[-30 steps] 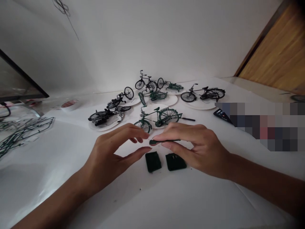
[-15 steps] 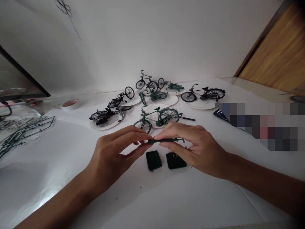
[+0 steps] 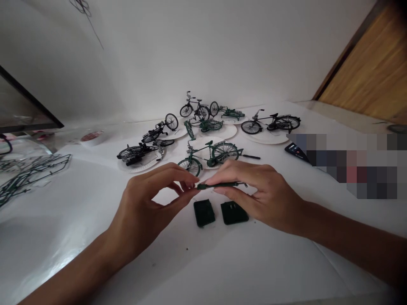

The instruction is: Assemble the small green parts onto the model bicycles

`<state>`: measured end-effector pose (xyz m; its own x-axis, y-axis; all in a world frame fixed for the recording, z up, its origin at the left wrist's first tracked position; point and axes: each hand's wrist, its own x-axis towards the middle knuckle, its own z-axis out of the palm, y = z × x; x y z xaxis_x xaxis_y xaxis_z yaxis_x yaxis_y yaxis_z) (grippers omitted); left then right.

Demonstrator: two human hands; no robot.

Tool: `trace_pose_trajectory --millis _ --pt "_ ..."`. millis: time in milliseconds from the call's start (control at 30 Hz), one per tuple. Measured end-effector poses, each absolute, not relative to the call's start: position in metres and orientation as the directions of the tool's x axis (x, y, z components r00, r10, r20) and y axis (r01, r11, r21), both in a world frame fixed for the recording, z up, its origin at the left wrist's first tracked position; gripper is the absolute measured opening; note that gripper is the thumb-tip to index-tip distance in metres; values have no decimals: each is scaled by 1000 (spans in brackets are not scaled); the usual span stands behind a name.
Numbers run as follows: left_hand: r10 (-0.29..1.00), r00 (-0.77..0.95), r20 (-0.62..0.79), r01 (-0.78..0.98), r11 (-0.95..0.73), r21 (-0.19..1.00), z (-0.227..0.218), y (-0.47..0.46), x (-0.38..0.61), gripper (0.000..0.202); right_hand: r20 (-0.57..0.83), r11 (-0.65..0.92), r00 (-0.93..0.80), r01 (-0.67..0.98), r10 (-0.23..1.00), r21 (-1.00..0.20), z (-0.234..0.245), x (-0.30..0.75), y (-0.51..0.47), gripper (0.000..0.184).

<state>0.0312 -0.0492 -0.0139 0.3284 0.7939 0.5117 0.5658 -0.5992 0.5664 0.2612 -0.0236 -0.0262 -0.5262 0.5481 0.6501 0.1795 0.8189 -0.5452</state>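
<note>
My right hand (image 3: 265,190) pinches a slim dark green part (image 3: 219,185) between thumb and fingers; a thin metal piece sticks out at its right end. My left hand (image 3: 155,190) has its fingertips curled together at the part's left end. A tiny pale sliver shows between those fingertips, too small to name. Just below lie two flat dark green pieces, a left one (image 3: 204,213) and a right one (image 3: 234,213), the latter with small pale marks on it. Directly behind my hands stands a green model bicycle (image 3: 210,154) by a white paper plate.
Several black and green model bicycles, such as a black one (image 3: 271,123), are on or by paper plates farther back. A dark stick (image 3: 251,156) and a phone (image 3: 295,151) lie at right. Green part frames (image 3: 34,173), a bowl (image 3: 92,137) and a monitor (image 3: 25,106) are at left.
My left index finger has lifted and drawn slightly left, widening the gap between finger and thumb. My right hand keeps its hold on the green part. The view has shifted slightly.
</note>
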Motion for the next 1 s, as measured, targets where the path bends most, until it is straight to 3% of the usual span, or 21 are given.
trace_pose_trajectory --millis 700,1000 --pt "719 408 563 600 -676 428 -12 -52 30 12 672 853 -546 175 500 -492 -25 261 -25 18" --pt "765 372 526 525 -641 560 -13 -54 31 16 687 860 -548 127 476 -494 -24 259 -25 17"
